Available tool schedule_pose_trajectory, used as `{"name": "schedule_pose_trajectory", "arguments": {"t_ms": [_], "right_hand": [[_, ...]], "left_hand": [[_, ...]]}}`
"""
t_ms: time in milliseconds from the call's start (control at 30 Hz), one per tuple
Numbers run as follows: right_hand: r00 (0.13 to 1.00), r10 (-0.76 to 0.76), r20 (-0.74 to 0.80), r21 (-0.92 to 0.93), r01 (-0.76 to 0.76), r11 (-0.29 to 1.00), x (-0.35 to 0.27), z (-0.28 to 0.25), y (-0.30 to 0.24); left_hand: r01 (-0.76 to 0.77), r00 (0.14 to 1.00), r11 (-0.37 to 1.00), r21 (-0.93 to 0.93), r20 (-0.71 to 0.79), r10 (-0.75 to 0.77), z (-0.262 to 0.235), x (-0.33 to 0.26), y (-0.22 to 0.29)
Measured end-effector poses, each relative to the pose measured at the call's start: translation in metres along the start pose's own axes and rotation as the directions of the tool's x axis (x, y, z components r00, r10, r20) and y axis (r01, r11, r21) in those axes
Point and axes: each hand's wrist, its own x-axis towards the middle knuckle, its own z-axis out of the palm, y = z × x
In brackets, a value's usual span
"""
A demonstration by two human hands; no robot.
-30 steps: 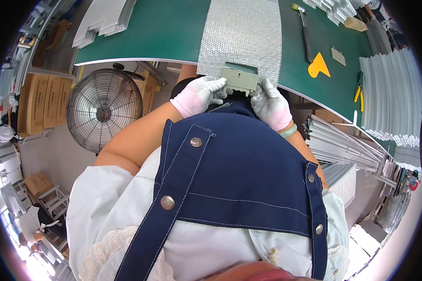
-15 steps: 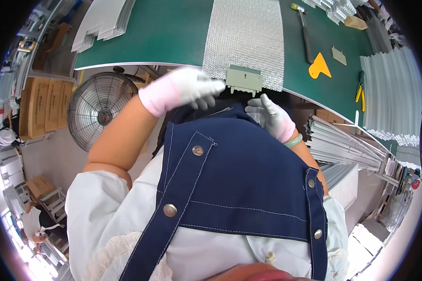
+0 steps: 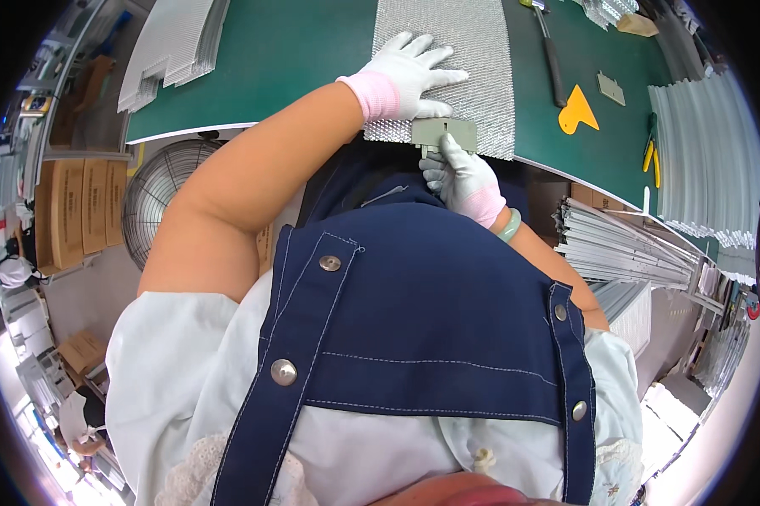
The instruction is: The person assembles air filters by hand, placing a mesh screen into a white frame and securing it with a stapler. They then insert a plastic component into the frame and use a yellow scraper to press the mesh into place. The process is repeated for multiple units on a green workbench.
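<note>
Head view: left hand (image 3: 409, 72) is pressing flat, open, on silver mesh sheet (image 3: 468, 51) while right hand (image 3: 464, 179) is gripping grey bracket (image 3: 444, 132) just below; keeping the sheet pinned seems wise.

A silvery embossed sheet (image 3: 456, 67) lay flat on the green counter (image 3: 296, 59), reaching its near edge. A small grey-green flat bracket (image 3: 444, 131) sat at that sheet's near edge, overhanging the counter's edge.

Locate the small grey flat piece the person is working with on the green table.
In the head view, the grey flat piece sits at the table's near edge, on the silver mesh sheet, pinched by the right hand.
</note>
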Motion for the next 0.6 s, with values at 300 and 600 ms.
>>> {"name": "schedule_pose_trajectory", "arguments": {"t_ms": [300, 600], "right_hand": [[0.974, 0.224, -0.020, 0.101, -0.221, 0.970, -0.037, -0.016, -0.008], [0.998, 0.061, -0.001, -0.050, -0.061, 0.997, -0.024, -0.031, 0.016]], "left_hand": [[0.061, 0.998, 0.996, -0.059, 0.023, -0.060, -0.008, -0.018, 0.042], [0.055, 0.998, 0.997, -0.051, -0.006, -0.056, -0.004, -0.018, 0.042]]}}
